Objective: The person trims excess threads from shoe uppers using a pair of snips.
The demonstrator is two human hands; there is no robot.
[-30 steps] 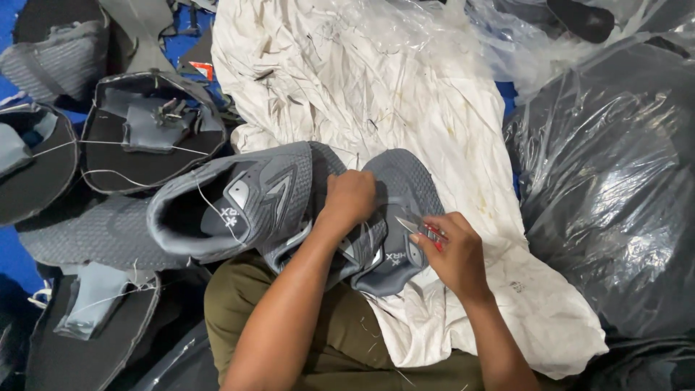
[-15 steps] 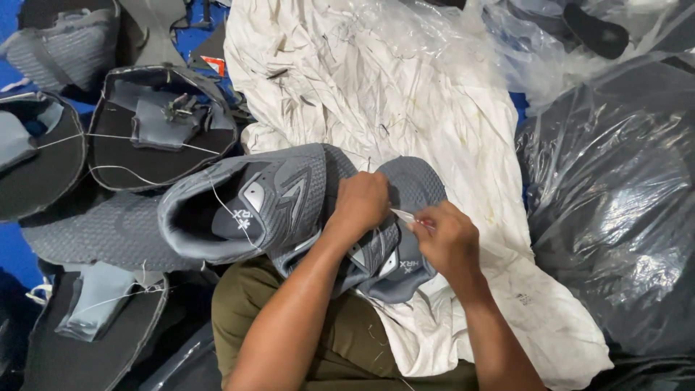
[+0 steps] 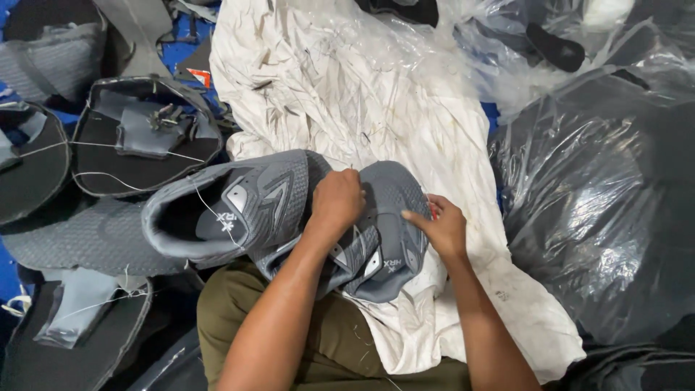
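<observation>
Two grey shoe uppers lie across my lap on a stained white cloth (image 3: 376, 101). The left grey upper (image 3: 239, 206) faces its opening to the left, with a loose white thread over it. My left hand (image 3: 337, 201) presses fingers-closed on the seam where it meets the right grey upper (image 3: 387, 246). My right hand (image 3: 438, 226) rests on the right edge of that upper, fingers pinched together on it; a small red thing shows just behind the fingers.
Several flat black and grey shoe pieces (image 3: 145, 141) lie on the blue floor at left. Large clear plastic bags (image 3: 601, 188) of dark parts stand at right and top right. My olive-green trousers (image 3: 239, 326) show below.
My right hand moved from beside my left hand outward to the right edge of the right upper. The uppers shifted slightly; my left hand stayed pressed on them.
</observation>
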